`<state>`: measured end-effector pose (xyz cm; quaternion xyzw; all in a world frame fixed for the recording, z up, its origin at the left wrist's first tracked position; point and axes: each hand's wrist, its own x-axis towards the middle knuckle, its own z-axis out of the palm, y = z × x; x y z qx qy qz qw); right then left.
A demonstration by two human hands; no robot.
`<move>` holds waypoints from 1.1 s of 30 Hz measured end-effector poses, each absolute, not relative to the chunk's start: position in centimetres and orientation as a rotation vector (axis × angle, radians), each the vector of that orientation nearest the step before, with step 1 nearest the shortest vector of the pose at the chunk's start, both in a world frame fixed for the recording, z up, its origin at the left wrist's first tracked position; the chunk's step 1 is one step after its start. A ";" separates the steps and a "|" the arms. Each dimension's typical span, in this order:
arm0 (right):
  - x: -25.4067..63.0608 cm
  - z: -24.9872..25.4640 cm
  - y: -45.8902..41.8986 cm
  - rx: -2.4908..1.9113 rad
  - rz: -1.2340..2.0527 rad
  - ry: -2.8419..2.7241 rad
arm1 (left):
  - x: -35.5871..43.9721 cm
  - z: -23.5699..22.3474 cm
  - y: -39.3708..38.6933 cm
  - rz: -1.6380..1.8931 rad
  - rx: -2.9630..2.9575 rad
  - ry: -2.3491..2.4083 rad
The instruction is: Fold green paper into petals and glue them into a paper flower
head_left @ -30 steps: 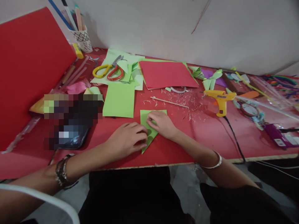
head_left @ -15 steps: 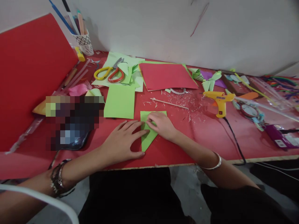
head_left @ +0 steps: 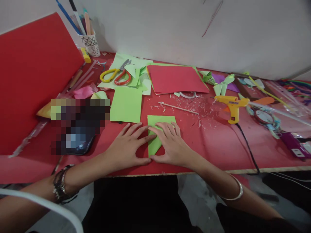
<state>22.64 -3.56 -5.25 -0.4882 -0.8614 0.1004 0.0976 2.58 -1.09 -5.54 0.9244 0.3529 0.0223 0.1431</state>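
A folded piece of green paper (head_left: 155, 142) lies flat on the red tabletop in front of me, its lower end narrowing to a point. My left hand (head_left: 130, 145) rests along its left side, fingers spread, with the fingertips on the paper. From the right, my right hand (head_left: 173, 144) lies over the paper's right part with fingers stretched out and covers some of it. The thumbs of both hands come close together at the lower tip. Just beyond my left hand is a square sheet of green paper (head_left: 126, 103).
Yellow and red handled scissors (head_left: 116, 75) lie on pale green sheets at the back. Red paper (head_left: 178, 79) is stacked beside them. A thin stick (head_left: 178, 107) lies among scraps. On the right are a yellow glue gun (head_left: 233, 105) with its cord and a purple socket box (head_left: 293, 145).
My right hand has gone from curled fingers near the paper's upper part to stretched fingers lower down, its thumb now at the tip. My left hand stays nearly in place.
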 end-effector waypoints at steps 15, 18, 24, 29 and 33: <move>27.6 -6.1 -0.8 -1.744 0.198 -2.366 | 2.7 -5.1 -1.1 0.056 2.647 1.002; 29.3 -6.4 0.3 -1.807 0.130 -2.304 | 2.7 -5.0 -1.1 0.063 2.647 0.999; 30.7 -5.9 1.0 -1.822 -0.098 -2.234 | 2.6 -5.2 -1.1 0.068 2.642 0.998; 28.9 -4.9 -0.6 -1.559 0.312 -2.335 | 2.8 -5.0 -1.2 0.064 2.651 1.004; 27.7 -4.5 -1.5 -1.543 0.485 -2.383 | 3.1 -4.6 -1.1 0.122 2.683 0.961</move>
